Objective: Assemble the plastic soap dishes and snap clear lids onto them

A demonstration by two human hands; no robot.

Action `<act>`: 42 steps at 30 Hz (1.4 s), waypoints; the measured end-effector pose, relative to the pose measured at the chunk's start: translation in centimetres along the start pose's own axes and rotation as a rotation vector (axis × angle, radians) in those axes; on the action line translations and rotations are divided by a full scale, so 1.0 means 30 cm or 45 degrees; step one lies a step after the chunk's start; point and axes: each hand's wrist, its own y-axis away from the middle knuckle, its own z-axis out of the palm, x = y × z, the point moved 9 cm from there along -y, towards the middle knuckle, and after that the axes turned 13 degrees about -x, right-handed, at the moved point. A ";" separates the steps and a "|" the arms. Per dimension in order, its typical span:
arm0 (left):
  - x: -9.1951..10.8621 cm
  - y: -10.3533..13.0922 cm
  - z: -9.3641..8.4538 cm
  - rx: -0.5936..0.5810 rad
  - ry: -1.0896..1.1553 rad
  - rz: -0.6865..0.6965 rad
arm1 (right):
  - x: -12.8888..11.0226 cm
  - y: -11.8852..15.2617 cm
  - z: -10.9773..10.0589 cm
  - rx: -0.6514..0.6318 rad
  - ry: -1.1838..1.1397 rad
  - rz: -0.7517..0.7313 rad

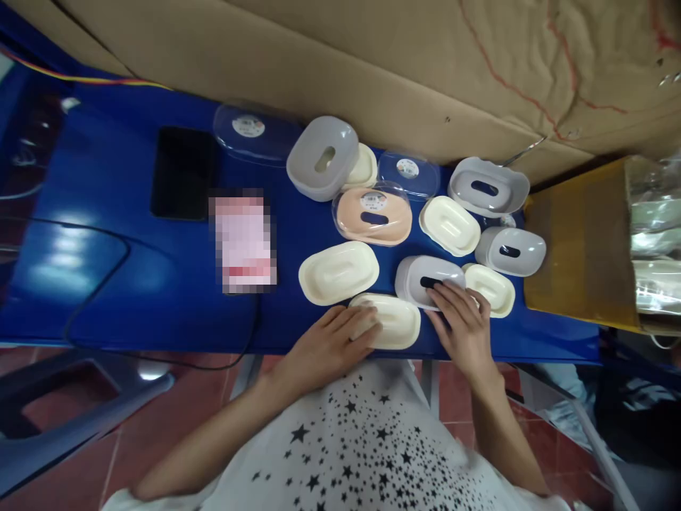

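My left hand point(338, 342) rests at the table's near edge, fingers bent over the left end of a shallow cream plastic dish point(399, 323). My right hand point(464, 323) grips a grey plastic box point(415, 280) that has a dark oval slot; its fingers lie on the slotted face and its thumb is at the near side. Another cream dish point(339, 272) lies just beyond my left hand. To the right of the gripped box is a further cream dish point(494, 289), partly behind my right fingers.
Farther back are grey boxes point(311, 160), a peach box point(348, 221) under a clear lid, and clear labelled lids point(255, 145). A black tablet-like object point(181, 174) and a blurred-out rectangle point(245, 241) lie left. A carton point(579, 245) of wrapped items stands right.
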 end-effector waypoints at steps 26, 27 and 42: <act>-0.021 -0.127 0.010 0.058 -0.027 -0.143 | 0.019 -0.059 -0.003 -0.092 -0.031 -0.179; -0.019 -0.131 0.005 0.056 -0.029 -0.149 | 0.077 -0.095 -0.026 -0.062 -0.018 -0.070; -0.021 -0.190 -0.050 0.030 -0.167 -0.183 | 0.185 -0.224 -0.059 0.052 -0.012 -0.113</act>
